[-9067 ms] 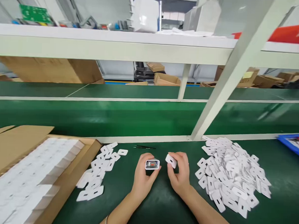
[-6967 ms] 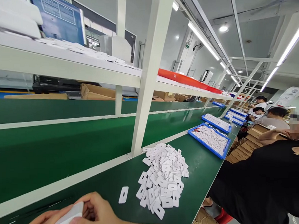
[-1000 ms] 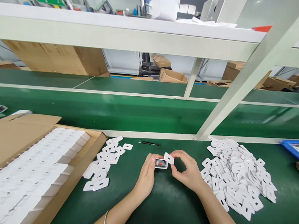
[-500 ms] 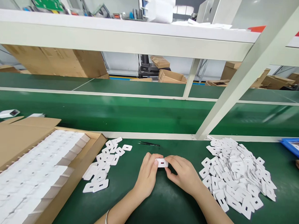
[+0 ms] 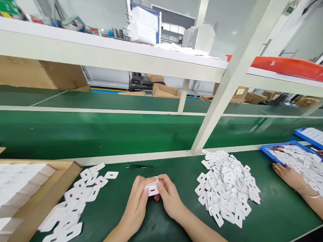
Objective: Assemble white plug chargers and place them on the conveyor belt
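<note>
Between my two hands is a small white plastic piece (image 5: 152,188) with a dark rectangular slot. My left hand (image 5: 136,201) grips its left side, fingers closed around it. My right hand (image 5: 169,196) pinches its right end with thumb and fingers. The fingers hide part of its edges. Behind the hands a pair of black tweezers (image 5: 139,166) lies on the green table. To the left is a loose spread of flat white plates (image 5: 79,194) with slots. A large heap of similar white plates (image 5: 226,185) lies to the right.
A cardboard box (image 5: 55,198) with white dividers stands at the left. A metal post (image 5: 212,112) rises behind the heap. At the right, a co-worker's hand (image 5: 289,175) rests by a blue tray (image 5: 266,150) of white pieces. A shelf (image 5: 108,54) crosses above.
The view has swung to the right, bringing the co-worker's arm and blue trays into sight. Both hands still hold the white piece, now tilted, with the right fingers closer around it.
</note>
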Demonstrator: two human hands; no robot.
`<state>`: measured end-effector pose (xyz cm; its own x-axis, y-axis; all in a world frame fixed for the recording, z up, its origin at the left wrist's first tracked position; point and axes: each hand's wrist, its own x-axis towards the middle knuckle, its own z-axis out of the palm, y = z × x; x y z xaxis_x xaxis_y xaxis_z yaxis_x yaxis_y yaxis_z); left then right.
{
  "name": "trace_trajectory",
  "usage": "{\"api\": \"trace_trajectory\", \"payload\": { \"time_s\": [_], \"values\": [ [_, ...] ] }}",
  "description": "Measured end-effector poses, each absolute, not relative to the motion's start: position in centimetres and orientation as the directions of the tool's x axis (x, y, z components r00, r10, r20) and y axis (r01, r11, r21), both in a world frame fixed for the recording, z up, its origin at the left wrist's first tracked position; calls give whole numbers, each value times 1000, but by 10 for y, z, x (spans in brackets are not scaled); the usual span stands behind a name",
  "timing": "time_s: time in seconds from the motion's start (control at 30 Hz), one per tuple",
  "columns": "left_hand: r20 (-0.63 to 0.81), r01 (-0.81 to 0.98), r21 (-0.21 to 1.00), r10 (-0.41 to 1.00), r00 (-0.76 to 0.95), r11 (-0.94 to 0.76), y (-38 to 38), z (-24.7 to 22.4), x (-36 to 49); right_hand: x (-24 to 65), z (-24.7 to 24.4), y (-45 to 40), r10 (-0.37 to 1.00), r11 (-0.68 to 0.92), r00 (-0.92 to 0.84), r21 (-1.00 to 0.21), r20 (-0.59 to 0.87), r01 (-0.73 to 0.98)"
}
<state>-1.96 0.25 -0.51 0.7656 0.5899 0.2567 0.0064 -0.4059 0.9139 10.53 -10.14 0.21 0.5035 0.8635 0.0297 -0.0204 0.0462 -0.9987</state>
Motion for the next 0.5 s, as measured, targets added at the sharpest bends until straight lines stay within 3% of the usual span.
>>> {"api": "trace_trajectory", "payload": {
  "time_s": [0.17,0.5],
  "values": [
    [252,-13,917,555,792,-398,1,-1,-16,104,10,-108,828,22,554,-993,85,120],
    [320,-66,902,557,766,-427,-2,6,-17,101,10,-103,820,103,562,-994,112,48]
  ]
}}
